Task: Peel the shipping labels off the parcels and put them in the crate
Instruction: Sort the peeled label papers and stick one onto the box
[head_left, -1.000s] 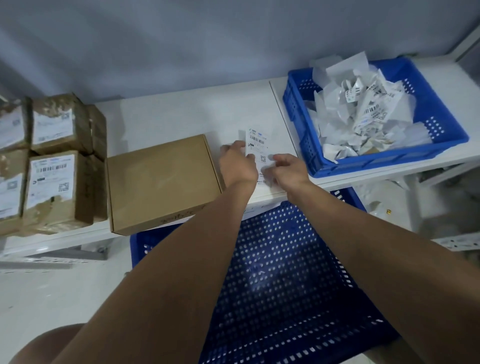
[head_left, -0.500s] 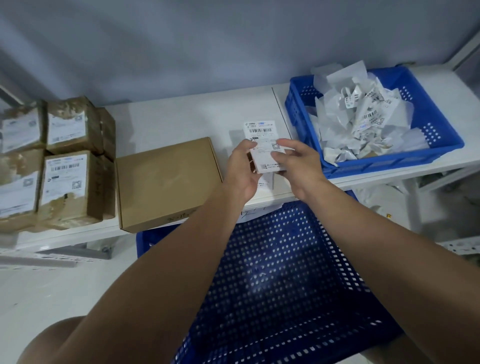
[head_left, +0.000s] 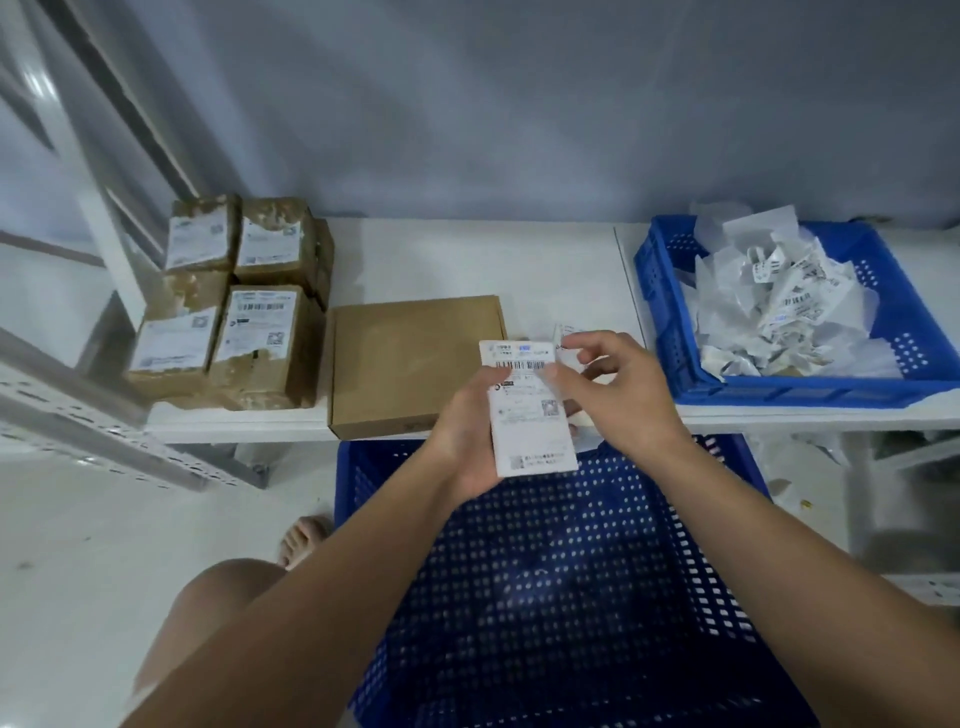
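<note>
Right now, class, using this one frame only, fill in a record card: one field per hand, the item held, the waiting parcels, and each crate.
left hand: grips the small parcel from below
right hand: thumb on its top right corner, fingers curled behind
small parcel: white label facing up, held above the lower crate
stacked parcels: left on the shelf, labels on
plain box: on the shelf, no label visible
upper crate: right on the shelf, holds crumpled labels
lower crate: blue, beneath the arms
</note>
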